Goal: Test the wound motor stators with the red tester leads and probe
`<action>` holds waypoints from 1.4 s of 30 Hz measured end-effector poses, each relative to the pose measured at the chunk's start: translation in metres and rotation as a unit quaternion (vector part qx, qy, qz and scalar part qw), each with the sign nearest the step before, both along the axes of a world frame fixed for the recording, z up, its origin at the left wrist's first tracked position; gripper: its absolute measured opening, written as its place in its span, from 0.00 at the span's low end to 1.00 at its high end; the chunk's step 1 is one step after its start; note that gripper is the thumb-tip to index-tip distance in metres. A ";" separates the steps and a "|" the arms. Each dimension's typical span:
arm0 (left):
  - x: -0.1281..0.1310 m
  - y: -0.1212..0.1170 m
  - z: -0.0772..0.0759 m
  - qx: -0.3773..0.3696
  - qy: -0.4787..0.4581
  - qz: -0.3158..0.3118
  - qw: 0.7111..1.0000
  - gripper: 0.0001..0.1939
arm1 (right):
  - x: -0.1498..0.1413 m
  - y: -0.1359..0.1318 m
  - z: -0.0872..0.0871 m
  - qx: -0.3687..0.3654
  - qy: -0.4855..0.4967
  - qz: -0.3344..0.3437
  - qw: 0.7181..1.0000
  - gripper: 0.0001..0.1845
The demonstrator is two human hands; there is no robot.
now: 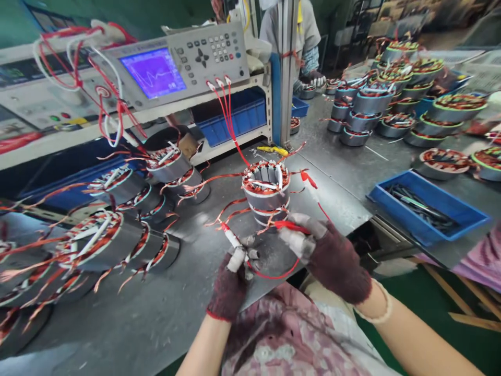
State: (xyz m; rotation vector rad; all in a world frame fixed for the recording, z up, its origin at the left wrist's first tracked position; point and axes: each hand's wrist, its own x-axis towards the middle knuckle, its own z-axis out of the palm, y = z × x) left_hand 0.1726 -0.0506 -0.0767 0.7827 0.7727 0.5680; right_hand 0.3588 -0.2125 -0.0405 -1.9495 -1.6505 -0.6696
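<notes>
Two motor stators with copper windings are stacked on the bench in front of me, the upper stator resting on the lower stator. My left hand, in a dark glove with pale fingertips, is closed around a white-and-red test clip near the ends of copper leads. Right of it, my gloved right hand pinches a red test clip against the lower stator's front side. Whether that clip bites a lead is too small to tell. Another red clip hangs on a lead at the right.
A tester with a lit waveform screen stands on the shelf, red cables running down from it. Stacked stators fill the left side, more the right. A blue bin holds dark strips. A co-worker stands behind the post.
</notes>
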 end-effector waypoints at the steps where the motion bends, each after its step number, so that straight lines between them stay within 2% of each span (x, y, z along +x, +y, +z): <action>1: -0.002 0.001 0.002 0.014 -0.003 0.002 1.000 0.27 | -0.006 0.005 0.001 -0.007 -0.022 0.024 0.999 0.26; 3: -0.009 -0.001 0.006 0.028 -0.003 -0.021 0.999 0.28 | -0.010 0.013 -0.001 -0.004 -0.053 0.043 0.998 0.28; 7: -0.020 -0.005 0.010 0.034 -0.002 -0.060 0.998 0.27 | -0.008 0.016 -0.010 0.000 -0.071 0.030 0.997 0.29; 12: -0.018 -0.003 0.008 0.039 -0.011 -0.056 0.998 0.28 | -0.008 0.010 -0.023 0.026 -0.102 0.019 0.994 0.29; 18: -0.015 -0.004 0.008 0.043 -0.037 -0.064 0.996 0.25 | -0.003 0.009 -0.051 0.017 -0.110 0.011 0.994 0.35; 22: -0.017 -0.005 0.006 0.040 -0.042 -0.063 0.996 0.23 | 0.001 0.007 -0.065 0.024 -0.135 -0.009 0.991 0.31; 25: -0.018 -0.005 0.006 0.047 -0.042 -0.067 0.996 0.23 | -0.002 0.008 -0.065 0.043 -0.130 -0.026 0.990 0.32; 29: -0.016 -0.005 0.008 0.047 -0.040 -0.055 0.997 0.24 | -0.013 0.014 -0.056 0.062 -0.102 -0.057 0.991 0.40; 32: -0.018 -0.002 0.006 0.052 -0.028 -0.052 0.997 0.27 | -0.013 0.013 -0.046 0.054 -0.040 -0.092 0.993 0.40; 34: -0.023 -0.002 0.002 0.055 -0.011 -0.053 0.997 0.28 | 0.001 0.009 -0.040 0.064 0.014 -0.123 0.990 0.35; 37: -0.035 -0.009 -0.006 0.036 0.022 -0.069 0.997 0.26 | 0.042 0.008 -0.039 0.077 0.084 -0.184 0.976 0.32; 39: -0.042 -0.018 -0.010 0.020 0.040 -0.092 0.995 0.22 | 0.072 0.013 -0.046 0.028 0.160 -0.191 0.968 0.35; 42: -0.044 -0.030 -0.014 -0.005 0.047 -0.154 0.987 0.21 | 0.105 0.025 -0.060 -0.037 0.260 -0.159 0.952 0.34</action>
